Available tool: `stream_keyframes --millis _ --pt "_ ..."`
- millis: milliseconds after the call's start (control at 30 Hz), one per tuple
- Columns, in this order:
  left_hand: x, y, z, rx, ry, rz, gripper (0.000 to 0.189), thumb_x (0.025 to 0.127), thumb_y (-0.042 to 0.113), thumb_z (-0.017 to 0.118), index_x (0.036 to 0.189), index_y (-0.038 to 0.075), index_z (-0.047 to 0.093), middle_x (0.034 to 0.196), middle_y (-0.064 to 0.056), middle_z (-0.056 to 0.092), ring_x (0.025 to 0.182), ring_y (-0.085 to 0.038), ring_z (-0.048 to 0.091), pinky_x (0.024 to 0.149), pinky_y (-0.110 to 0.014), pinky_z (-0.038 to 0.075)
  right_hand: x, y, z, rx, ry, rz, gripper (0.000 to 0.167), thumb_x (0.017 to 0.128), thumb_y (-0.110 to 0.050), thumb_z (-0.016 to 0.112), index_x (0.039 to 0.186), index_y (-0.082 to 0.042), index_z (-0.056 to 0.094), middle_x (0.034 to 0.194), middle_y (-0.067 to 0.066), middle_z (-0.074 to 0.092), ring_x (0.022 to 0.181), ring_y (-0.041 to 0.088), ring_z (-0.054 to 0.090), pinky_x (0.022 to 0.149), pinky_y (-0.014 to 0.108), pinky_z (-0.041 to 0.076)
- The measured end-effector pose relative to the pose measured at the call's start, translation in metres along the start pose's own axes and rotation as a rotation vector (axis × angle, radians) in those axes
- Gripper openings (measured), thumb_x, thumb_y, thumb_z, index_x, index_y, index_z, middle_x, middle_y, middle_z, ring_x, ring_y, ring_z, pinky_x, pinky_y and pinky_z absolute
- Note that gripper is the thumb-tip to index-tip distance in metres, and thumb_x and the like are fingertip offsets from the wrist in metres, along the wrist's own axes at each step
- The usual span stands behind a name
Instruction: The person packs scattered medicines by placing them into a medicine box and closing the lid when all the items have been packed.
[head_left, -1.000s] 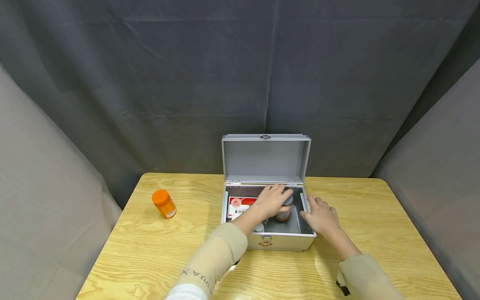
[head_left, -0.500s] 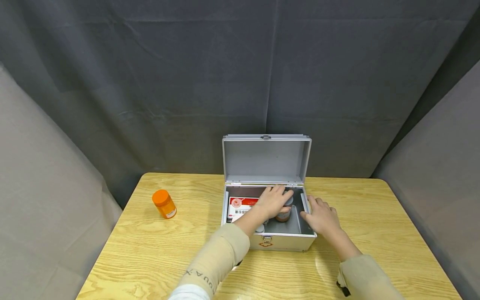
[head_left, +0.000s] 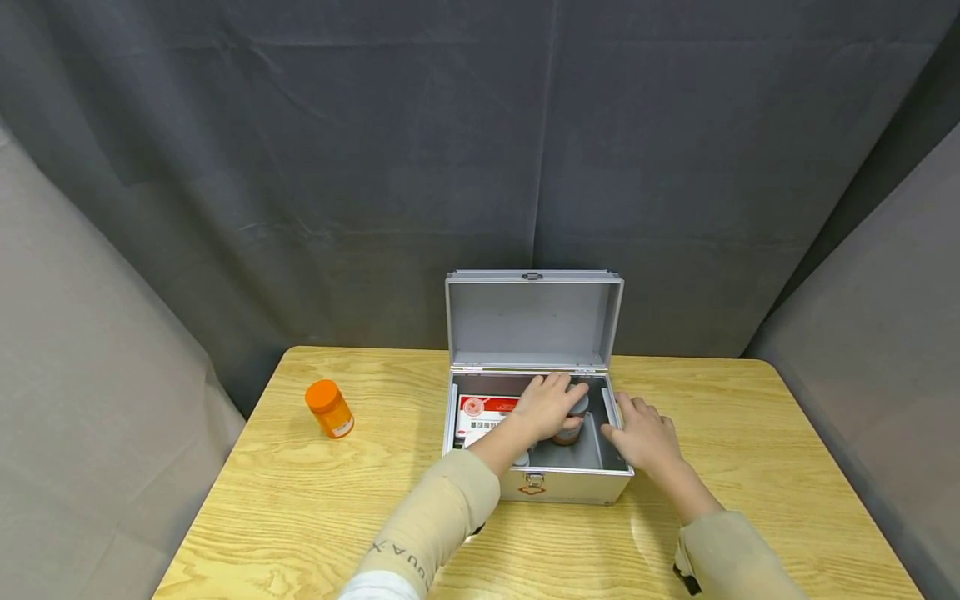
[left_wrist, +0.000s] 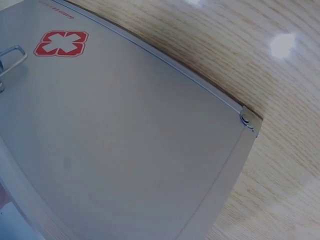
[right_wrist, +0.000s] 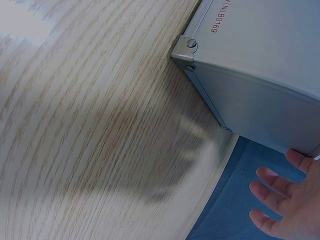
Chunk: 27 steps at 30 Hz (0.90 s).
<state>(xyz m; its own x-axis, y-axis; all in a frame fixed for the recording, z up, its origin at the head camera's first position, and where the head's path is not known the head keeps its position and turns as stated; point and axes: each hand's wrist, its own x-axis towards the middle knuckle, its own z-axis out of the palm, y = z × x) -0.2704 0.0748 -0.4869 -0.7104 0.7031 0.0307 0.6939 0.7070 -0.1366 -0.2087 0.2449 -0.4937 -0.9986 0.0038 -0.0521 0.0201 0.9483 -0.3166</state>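
Observation:
An aluminium first-aid case (head_left: 562,486) stands on the table with its lid up. In the head view my left hand (head_left: 543,408) reaches into it, thumb and index finger on either side of the grey cap of a brown medicine bottle (head_left: 566,437). My right hand (head_left: 647,433) grips the case's right wall, thumb inside the rim and fingers outside. In the right wrist view the right hand's fingers (right_wrist: 272,199) are spread, one at the case's edge. A red-and-white medicine box (head_left: 480,408) lies inside at the left, partly behind my left forearm.
An orange pill bottle (head_left: 328,408) stands on the wooden table (head_left: 360,483) to the left of the case. Another white cap (head_left: 522,459) shows by the case's front wall. The raised lid (head_left: 534,321) stands before a dark curtain (head_left: 375,167).

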Motion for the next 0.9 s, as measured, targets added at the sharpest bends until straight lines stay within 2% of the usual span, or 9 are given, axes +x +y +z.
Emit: stream_keyframes --millis 367,600,900 --pt "0.000 0.000 -0.001 0.000 -0.002 -0.002 0.056 0.089 0.053 0.046 0.138 0.028 0.036 0.138 -0.001 0.039 0.126 -0.016 0.036 0.098 -0.033 0.035 0.000 0.000 0.000 0.004 0.002 -0.003 0.064 0.087 -0.038 0.049 0.137 -0.002 0.032 0.128 0.029 0.041 0.116 0.050 0.038 0.090 0.068 0.025" --pt "-0.002 0.000 -0.005 0.022 -0.023 -0.006 0.060 0.089 0.057 0.042 0.141 0.031 0.031 0.144 0.003 0.034 0.129 -0.015 0.033 0.099 -0.034 0.034 0.000 0.002 0.001 0.006 -0.007 -0.004 0.065 0.087 -0.039 0.048 0.138 -0.002 0.031 0.129 0.030 0.040 0.116 0.051 0.036 0.090 0.068 0.024" --pt "-0.013 -0.007 -0.009 0.015 0.050 0.034 0.059 0.088 0.055 0.041 0.140 0.029 0.034 0.142 0.002 0.035 0.127 -0.016 0.035 0.098 -0.038 0.034 0.000 0.001 0.001 0.004 -0.005 0.000 0.065 0.087 -0.039 0.048 0.137 -0.003 0.032 0.130 0.030 0.040 0.116 0.051 0.037 0.091 0.068 0.024"
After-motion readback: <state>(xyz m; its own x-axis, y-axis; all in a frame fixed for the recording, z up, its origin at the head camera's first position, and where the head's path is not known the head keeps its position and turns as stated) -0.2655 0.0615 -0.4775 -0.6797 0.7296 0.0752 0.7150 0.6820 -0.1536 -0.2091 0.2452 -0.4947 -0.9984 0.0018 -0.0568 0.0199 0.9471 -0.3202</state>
